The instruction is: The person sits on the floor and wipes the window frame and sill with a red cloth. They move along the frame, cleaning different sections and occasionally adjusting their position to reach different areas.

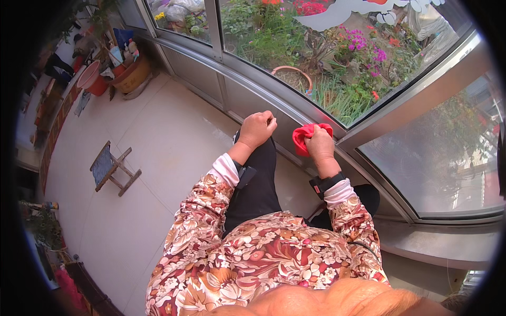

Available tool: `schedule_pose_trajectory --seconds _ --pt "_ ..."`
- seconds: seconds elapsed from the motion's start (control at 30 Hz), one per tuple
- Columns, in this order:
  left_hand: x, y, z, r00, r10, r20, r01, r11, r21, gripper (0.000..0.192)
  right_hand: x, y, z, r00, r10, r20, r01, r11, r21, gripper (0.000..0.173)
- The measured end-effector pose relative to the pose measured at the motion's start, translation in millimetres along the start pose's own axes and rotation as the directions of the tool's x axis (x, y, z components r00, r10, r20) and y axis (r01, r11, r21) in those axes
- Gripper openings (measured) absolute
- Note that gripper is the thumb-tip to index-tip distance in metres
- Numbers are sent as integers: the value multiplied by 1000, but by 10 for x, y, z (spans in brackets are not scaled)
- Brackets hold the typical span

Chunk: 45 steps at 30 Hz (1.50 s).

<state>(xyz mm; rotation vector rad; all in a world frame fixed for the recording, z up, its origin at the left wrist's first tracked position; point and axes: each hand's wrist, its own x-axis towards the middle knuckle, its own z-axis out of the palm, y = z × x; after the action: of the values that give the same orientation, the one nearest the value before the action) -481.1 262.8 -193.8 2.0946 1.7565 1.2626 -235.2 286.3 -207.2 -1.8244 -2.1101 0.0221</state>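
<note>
My right hand [320,143] grips a bunched red cloth [301,139] beside the metal frame below the window. Part of the cloth sticks out past the fingers on both sides; the palm is hidden. To its left, my left hand [258,127] is curled into a loose fist above my knee in black trousers [261,177]. I see nothing in that fist, though its inner side is turned away. The large window pane [284,55] and its metal sill [272,106] lie just beyond both hands. Whether the cloth touches the frame I cannot tell.
A folding stool [112,168] with a blue seat stands on the tiled floor [158,146] to my left. Farther back are a red plastic basin [93,79] and a large plant pot [132,75] with bottles. A stone ledge [442,241] is at my right.
</note>
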Motion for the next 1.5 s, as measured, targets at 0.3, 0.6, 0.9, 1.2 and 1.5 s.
schedule_pose_trajectory --seconds 0.3,0.6,0.9,1.2,1.5 --pt "-5 -93 -14 999 -38 -31 37 998 -42 18 -469 756 -349 990 121 68 -128 985 118 46" --pt "2 -5 -52 1000 -22 2 22 1000 -14 18 -1211 898 -355 991 83 105 -128 808 575 36" --pt "-562 622 296 922 81 378 171 792 -586 102 -798 320 -613 983 12 -184 86 852 517 23" --pt "-851 1005 367 837 -62 543 528 350 -774 53 -896 277 -508 956 87 279 -287 97 953 28" --pt "-590 928 372 837 -90 539 547 107 -831 40 -712 322 -247 957 56 284 -277 -102 955 38"
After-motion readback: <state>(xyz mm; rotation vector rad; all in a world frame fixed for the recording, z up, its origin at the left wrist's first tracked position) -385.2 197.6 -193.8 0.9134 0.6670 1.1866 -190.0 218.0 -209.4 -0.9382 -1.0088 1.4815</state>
